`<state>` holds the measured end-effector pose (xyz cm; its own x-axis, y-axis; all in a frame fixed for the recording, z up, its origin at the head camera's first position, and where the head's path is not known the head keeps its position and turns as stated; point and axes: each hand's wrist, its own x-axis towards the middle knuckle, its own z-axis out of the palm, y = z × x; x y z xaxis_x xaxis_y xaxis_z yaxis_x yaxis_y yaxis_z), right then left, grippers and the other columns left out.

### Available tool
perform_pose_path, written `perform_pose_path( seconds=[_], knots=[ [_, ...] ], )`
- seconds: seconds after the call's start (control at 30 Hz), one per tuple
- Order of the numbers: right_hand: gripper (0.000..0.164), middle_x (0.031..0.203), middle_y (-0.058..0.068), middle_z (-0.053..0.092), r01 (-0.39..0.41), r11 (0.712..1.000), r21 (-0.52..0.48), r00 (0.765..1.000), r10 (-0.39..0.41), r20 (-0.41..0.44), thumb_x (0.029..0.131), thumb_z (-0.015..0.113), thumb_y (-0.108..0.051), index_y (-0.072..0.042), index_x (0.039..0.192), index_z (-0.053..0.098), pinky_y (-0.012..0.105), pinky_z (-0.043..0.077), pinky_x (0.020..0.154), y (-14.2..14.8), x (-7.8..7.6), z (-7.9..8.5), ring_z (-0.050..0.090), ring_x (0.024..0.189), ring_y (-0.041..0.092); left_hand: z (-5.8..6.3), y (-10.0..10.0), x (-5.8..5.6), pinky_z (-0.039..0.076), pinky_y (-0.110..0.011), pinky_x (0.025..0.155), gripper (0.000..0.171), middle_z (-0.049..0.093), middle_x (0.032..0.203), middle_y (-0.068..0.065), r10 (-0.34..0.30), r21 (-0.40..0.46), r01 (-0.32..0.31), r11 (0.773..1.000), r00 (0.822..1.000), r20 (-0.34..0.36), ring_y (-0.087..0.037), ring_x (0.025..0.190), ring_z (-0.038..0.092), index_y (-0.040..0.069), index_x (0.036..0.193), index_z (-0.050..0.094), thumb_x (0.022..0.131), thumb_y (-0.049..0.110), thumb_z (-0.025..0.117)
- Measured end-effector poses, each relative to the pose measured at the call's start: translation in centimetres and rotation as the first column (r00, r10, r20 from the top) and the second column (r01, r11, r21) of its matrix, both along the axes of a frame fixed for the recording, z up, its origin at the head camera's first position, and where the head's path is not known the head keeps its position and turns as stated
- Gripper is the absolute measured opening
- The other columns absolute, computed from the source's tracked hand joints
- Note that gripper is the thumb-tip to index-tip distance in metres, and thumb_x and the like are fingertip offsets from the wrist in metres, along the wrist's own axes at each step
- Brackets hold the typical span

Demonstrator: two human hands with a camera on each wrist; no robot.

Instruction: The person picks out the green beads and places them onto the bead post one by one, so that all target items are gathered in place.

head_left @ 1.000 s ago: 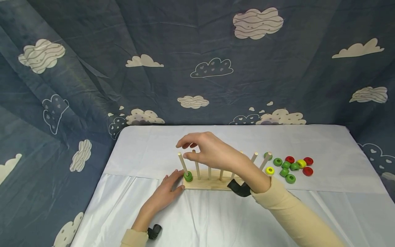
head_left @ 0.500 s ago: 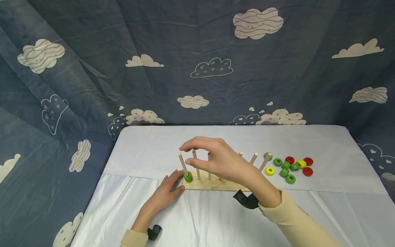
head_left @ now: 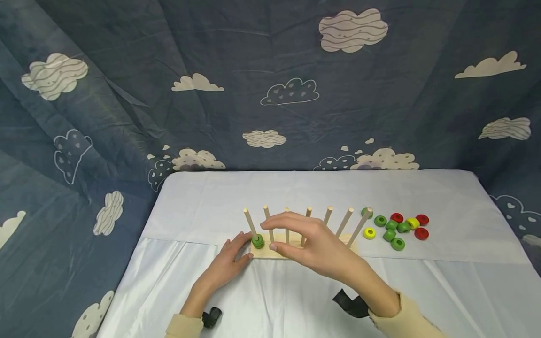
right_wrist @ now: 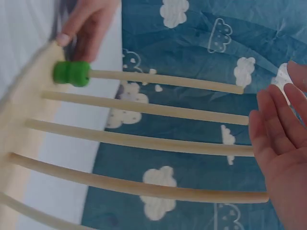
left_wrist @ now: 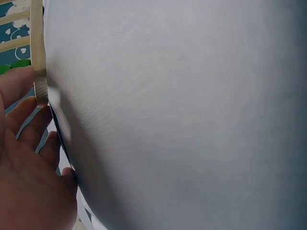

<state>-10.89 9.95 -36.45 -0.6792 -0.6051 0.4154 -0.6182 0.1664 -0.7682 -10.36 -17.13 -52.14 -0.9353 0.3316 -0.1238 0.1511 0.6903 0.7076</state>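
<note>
A wooden peg board (head_left: 270, 252) with several upright pegs lies on the table. Two green beads (head_left: 258, 241) are stacked at the foot of its leftmost peg, one lump in the right wrist view. My left hand (head_left: 228, 263) holds the board's left end, thumb at the near corner and fingers at the far one; the left wrist view shows thumb and fingers against that end. Above the middle pegs hovers my right hand (head_left: 321, 244), thumb and fingers spread apart with nothing between them. In the right wrist view its palm shows beside the peg tips.
Loose green beads (head_left: 398, 243), yellow beads (head_left: 369, 233) and red beads (head_left: 421, 234) lie right of the board, one green bead partly behind the rightmost peg. White cloth (head_left: 203, 202) covers the table. A dark cloud-print curtain (head_left: 236, 112) hangs behind.
My right hand has moved from over the leftmost pegs rightward and toward me, with its thumb and fingers opening wider. The left hand, the board and the beads have stayed put.
</note>
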Motion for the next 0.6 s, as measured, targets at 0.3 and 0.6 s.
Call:
perform_pose_path(
  seconds=[0.3,0.6],
  knots=[
    [0.033,0.124,-0.009,0.064,0.075,0.997,-0.02,0.994,-0.073,0.078,0.092,0.072,-0.018,-0.023,0.124,0.066,0.035,0.052,0.093,1.2,1.9,-2.8,0.059,0.116,0.013,-0.2,0.0,0.1,0.008,-0.043,0.12,0.056,0.04,0.153,0.002,0.005,-0.015,-0.006,1.0,1.0,-0.012,-0.016,0.147,0.021,0.018,0.151,0.04,0.1,0.029,0.06],
    [0.032,0.12,-0.011,0.065,0.202,0.979,0.011,0.971,-0.201,0.132,0.091,0.072,-0.017,-0.028,0.12,0.066,0.037,0.055,0.089,2.9,3.9,-5.8,0.062,0.109,0.012,-0.2,0.0,0.0,0.008,-0.042,0.12,0.056,0.039,0.154,0.003,0.001,-0.005,-0.001,1.0,1.0,-0.009,-0.015,0.147,0.02,0.019,0.151,0.04,0.1,0.029,0.059]
  ],
)
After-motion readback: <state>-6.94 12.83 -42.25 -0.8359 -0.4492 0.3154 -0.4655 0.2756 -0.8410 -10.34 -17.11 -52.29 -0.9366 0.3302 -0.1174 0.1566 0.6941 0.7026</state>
